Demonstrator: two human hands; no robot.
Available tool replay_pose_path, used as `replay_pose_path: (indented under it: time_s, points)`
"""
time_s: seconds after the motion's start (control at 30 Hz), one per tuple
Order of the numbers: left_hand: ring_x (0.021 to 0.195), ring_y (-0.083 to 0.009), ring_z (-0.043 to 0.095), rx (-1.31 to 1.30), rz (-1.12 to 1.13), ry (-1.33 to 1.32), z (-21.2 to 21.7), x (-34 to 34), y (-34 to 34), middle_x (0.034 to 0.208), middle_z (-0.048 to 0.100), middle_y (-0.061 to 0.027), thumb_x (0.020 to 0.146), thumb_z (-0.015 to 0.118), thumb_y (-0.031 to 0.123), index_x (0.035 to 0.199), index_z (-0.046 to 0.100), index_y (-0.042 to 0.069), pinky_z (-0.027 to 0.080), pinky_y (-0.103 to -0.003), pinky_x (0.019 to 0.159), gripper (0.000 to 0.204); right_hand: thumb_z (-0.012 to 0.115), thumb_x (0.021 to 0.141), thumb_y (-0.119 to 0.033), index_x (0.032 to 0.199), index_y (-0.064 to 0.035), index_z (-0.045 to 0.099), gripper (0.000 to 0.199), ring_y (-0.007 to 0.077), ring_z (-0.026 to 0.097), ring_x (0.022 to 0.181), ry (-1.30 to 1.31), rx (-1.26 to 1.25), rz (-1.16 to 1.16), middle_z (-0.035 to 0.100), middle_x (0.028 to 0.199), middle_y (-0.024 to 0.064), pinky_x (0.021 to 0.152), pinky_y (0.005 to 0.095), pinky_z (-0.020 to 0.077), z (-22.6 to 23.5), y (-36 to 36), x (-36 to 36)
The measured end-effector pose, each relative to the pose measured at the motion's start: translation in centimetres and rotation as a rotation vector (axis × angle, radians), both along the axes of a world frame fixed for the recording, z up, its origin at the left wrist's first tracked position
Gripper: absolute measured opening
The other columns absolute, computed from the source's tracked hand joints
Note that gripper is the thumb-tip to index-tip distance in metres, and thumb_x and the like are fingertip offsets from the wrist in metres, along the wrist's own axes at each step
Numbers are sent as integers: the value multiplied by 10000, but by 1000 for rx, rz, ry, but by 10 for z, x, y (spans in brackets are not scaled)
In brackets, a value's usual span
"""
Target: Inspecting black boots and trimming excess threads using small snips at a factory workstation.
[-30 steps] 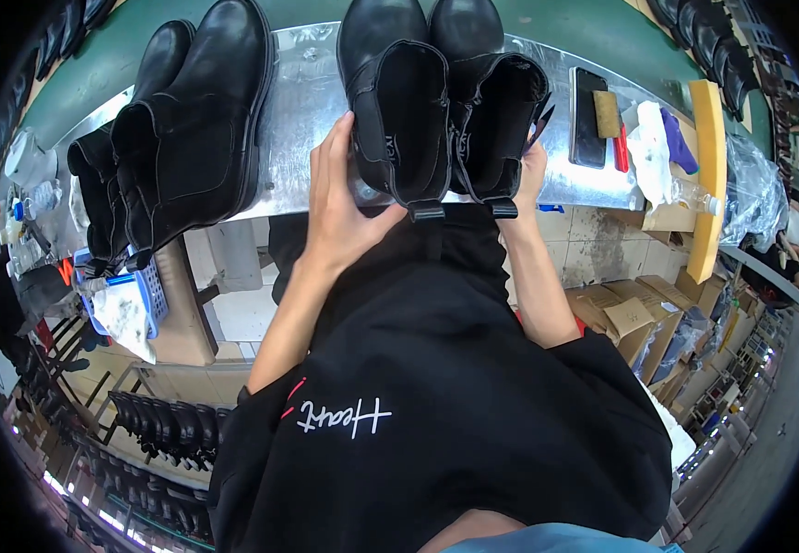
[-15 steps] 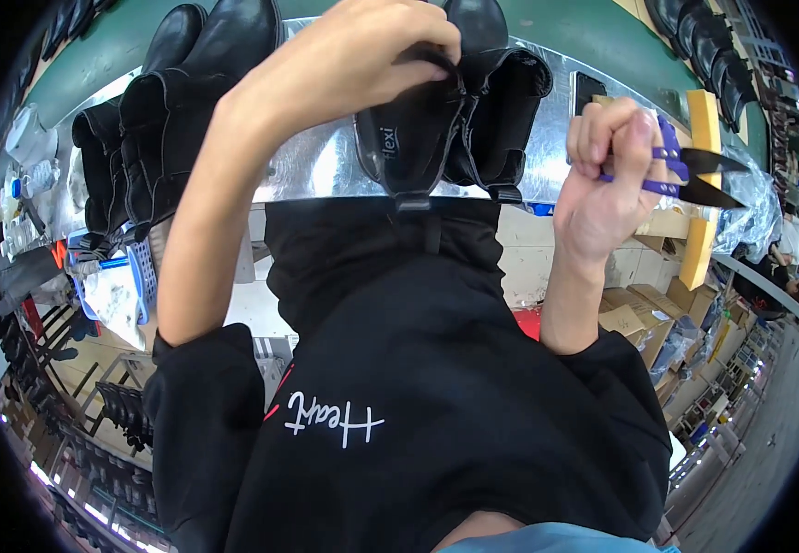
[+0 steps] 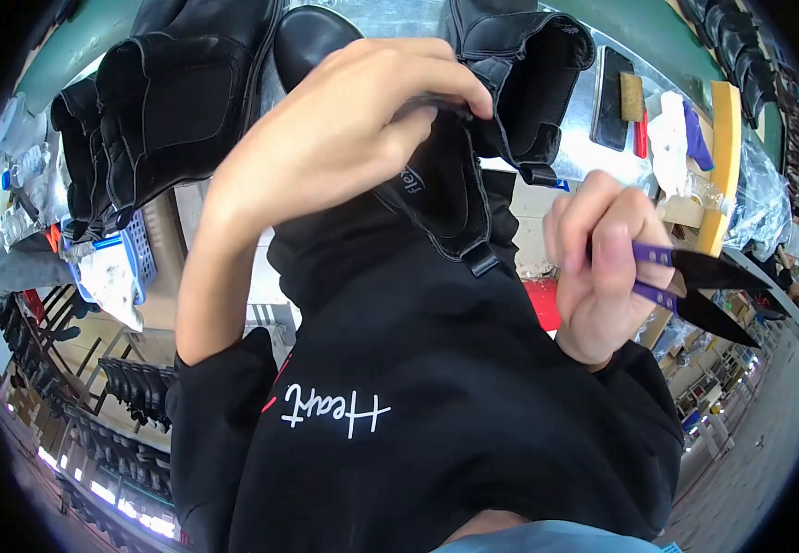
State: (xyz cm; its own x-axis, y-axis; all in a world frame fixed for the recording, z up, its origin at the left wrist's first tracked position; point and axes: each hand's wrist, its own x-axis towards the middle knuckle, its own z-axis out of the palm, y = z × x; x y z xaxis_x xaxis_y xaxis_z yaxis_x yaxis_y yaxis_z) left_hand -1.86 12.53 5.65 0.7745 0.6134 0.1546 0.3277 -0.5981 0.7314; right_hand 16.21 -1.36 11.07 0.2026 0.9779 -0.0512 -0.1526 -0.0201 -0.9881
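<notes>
My left hand [image 3: 344,138] grips the top edge of a black ankle boot [image 3: 441,194], lifted close to my chest with its opening toward me. My right hand [image 3: 597,267] is closed around small thread snips [image 3: 694,286] with purple handles and black blades that point right. The snips are to the right of the boot and do not touch it. A second black boot [image 3: 528,74] stands behind it on the metal bench [image 3: 584,147].
Two more black boots [image 3: 169,101] stand on the bench at the left. A dark phone [image 3: 613,97], a brush, cloths and a yellow wooden block [image 3: 724,157] lie at the right. A blue basket [image 3: 113,272] hangs at the left; racks of shoes stand below.
The boot has come off the bench and up toward me in my left hand. My right hand has picked up the snips and now holds them lower, beside the boot.
</notes>
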Motion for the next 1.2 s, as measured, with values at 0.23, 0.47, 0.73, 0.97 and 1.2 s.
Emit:
replay_pose_path:
  time_s: [0.23,0.47,0.73,0.97,1.2]
  points:
    - [885,-282,658,-387,-242,-76,-2,3,10,906,683,-136,868,671,77,929,666,-46,497,-342,845,138,698,881,-134,745,-11,556,232,105,451,576,-130,-115,176,555,696,56,531,268,345,-35,-37,10]
    - [862,-251,660,-504,-181,-84,0,7,2,867,681,-128,876,664,85,898,659,-70,496,-325,827,157,550,887,-670,1182,75,646,807,122,451,608,-995,90,45,573,786,60,528,264,312,-9,-30,38]
    - [812,-245,685,-304,-116,-34,-2,13,-3,837,703,-146,867,664,108,916,676,-70,511,-318,806,184,833,665,-136,1148,2,710,517,187,543,679,-1325,165,456,556,796,78,588,296,435,17,4,35]
    - [800,-238,684,-235,-51,-42,-8,14,-8,835,702,-142,867,662,117,909,684,-60,514,-318,792,184,817,679,-143,1147,-25,714,493,183,534,650,-1439,274,552,522,788,63,571,317,436,20,18,27]
    - [749,-291,666,-560,-100,32,25,10,11,826,683,-194,892,625,143,932,697,-62,514,-340,721,221,806,706,-160,1156,-80,721,465,184,530,639,-1585,238,628,501,800,61,566,323,445,28,27,25]
